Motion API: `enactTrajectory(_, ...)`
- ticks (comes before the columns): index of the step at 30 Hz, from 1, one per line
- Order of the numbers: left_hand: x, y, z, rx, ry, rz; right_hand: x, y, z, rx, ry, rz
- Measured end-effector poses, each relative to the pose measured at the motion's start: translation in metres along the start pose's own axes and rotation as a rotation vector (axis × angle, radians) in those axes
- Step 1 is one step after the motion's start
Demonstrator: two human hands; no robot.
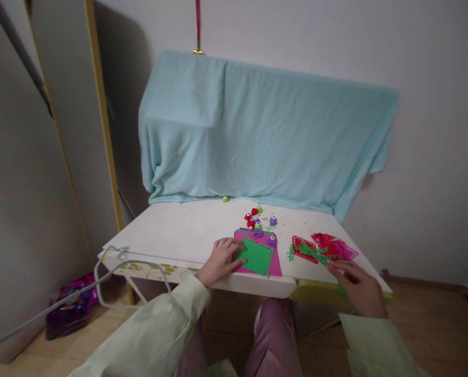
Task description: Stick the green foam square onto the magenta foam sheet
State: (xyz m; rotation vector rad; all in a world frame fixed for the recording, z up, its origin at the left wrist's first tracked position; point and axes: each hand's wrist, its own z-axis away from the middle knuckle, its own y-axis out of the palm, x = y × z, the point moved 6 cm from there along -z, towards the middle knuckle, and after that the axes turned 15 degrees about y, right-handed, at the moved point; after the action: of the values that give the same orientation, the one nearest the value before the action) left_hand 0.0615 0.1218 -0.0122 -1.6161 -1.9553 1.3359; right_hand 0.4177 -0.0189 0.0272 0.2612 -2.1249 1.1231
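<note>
My left hand (pixel 221 260) rests on the left edge of a stack of coloured paper sheets, its fingers on the green sheet (pixel 256 256) that lies over a pink sheet (pixel 275 265). My right hand (pixel 357 287) lies at the table's front right edge, fingers spread, touching the near end of a pile of punched red, pink and green paper strips (pixel 321 247). A green scrap shows under that hand; whether it is held is unclear. Several small red, purple and green craft punches (pixel 258 225) sit just behind the paper stack.
The white table (pixel 179 230) stands against a wall, with a light blue cloth (pixel 257 131) draped over something behind it. A grey cable (pixel 100 277) loops off the left edge. A purple bag (pixel 71 306) lies on the floor at left. My knees are under the table.
</note>
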Motion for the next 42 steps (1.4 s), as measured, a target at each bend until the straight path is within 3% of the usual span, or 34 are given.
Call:
enactTrajectory(2,-0.035,0.003,-0.001,0.017,0.110,-0.034,-0.001,-0.015,-0.014,-0.202,0.027,0.063)
enactTrajectory(4,-0.065,0.012,-0.002,0.062,0.200,-0.077,0.004,-0.015,-0.025,-0.308,-0.040,0.129)
enactTrajectory(7,-0.083,0.026,-0.002,0.089,0.231,-0.140,0.010,0.011,-0.036,-0.239,-0.174,0.231)
enactTrajectory(9,-0.083,0.033,-0.002,0.094,0.225,-0.153,0.007,0.034,-0.037,-0.134,-0.166,0.336)
enactTrajectory(13,-0.076,0.034,-0.002,0.107,0.248,-0.186,0.007,0.064,-0.022,-0.083,-0.068,0.471)
enactTrajectory(17,-0.070,0.024,0.000,0.092,0.215,-0.157,0.040,0.082,0.005,0.041,-0.238,0.344)
enactTrajectory(22,-0.057,0.009,0.005,-0.019,0.178,0.067,0.083,0.102,0.032,0.249,-0.437,0.163)
enactTrajectory(26,-0.044,0.003,0.007,-0.072,0.175,0.204,0.101,0.113,0.044,0.236,-0.549,0.072)
enactTrajectory(32,-0.024,0.017,0.012,-0.050,0.088,0.268,0.093,0.135,0.050,0.236,-0.552,0.038)
enactTrajectory(42,-0.035,0.014,0.000,0.018,0.127,-0.018,0.092,0.144,0.046,0.339,-0.440,-0.029)
